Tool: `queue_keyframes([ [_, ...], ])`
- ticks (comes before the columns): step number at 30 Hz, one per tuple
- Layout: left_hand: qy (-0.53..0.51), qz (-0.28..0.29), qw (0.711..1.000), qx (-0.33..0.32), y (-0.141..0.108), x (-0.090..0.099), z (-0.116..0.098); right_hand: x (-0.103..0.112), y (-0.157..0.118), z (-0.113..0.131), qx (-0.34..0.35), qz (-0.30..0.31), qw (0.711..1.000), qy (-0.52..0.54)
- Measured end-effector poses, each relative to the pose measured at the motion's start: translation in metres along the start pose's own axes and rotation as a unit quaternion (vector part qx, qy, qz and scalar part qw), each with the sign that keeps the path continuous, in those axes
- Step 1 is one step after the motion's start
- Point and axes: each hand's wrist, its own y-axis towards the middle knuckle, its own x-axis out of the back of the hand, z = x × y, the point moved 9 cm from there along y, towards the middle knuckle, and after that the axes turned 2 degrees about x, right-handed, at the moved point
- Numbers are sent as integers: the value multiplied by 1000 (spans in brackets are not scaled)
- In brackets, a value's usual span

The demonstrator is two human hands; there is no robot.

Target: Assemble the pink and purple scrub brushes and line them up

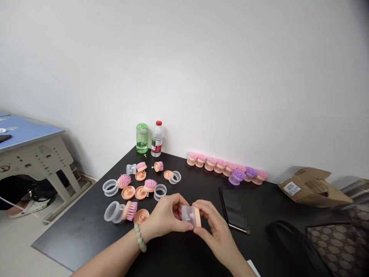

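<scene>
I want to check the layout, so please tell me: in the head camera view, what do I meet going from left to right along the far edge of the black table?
Green plastic bottle → water bottle with red cap → row of brushes with peach bases and pink and purple bristles → brown cardboard package

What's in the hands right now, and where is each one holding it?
Both hands hold a clear plastic sleeve joined to a peach disc: the left hand pinches the clear end, the right hand the disc end.
</scene>
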Motion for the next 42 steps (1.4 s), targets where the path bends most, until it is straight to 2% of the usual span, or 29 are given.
queue_keyframes([
  [2,-48,21,998,18,0,-4,2,2,-1,11,40,12,999,-17],
  [4,-64,29,997,23,0,-5,1,3,-2,14,49,23,998,-17],
  [6,-30,13,999,3,-2,-2,-4,5,-2,8,15,17,1000,14],
  [8,51,-18,998,-37,-4,3,-11,5,-1,-1,-33,4,998,62],
  [11,153,-42,983,-90,-7,4,-21,-2,1,-13,-93,25,992,86],
  [14,156,-50,982,-91,-6,3,-20,-5,2,-14,-102,47,991,68],
  [16,90,-53,993,-54,-3,8,-14,3,2,-6,-53,23,997,49],
  [19,-26,-54,998,-9,-1,19,-11,23,1,-2,3,-67,997,33],
  [21,-12,-47,999,-13,-2,30,-20,30,-1,-10,-7,-109,993,49],
  [23,77,-6,997,-25,-5,35,-31,25,0,-22,-39,-102,992,60],
  [26,169,98,980,-31,-11,35,-36,6,2,-36,-90,-45,994,38],
  [30,223,138,964,-54,-19,46,-40,-11,2,-43,-122,9,993,-8],
  [34,354,197,914,-31,-25,45,-31,-12,1,-52,-158,44,985,-56],
  [38,457,152,875,44,-20,55,-14,-12,-1,-56,-166,72,979,-89],
  [40,500,137,853,51,-16,54,-8,-16,-1,-55,-157,81,979,-104],
  [42,516,146,843,45,-12,47,0,-19,0,-53,-139,82,978,-130],
])
